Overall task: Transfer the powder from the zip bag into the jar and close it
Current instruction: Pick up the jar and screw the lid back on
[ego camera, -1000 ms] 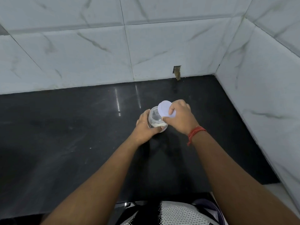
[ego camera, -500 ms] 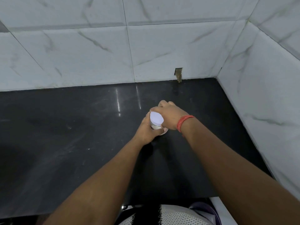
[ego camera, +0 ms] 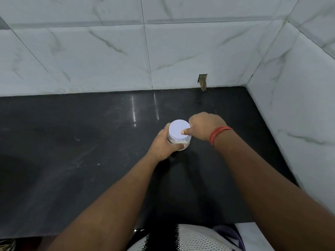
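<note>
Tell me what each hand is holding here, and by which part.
Left hand grips the jar around its clear body; right hand pinches the white lid at its rim.

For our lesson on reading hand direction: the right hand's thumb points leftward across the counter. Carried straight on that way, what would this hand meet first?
The right hand would meet the round pale lilac lid first; its thumb tip already lies on the lid's top. That lid sits on the clear plastic jar, gripped by the left hand.
</note>
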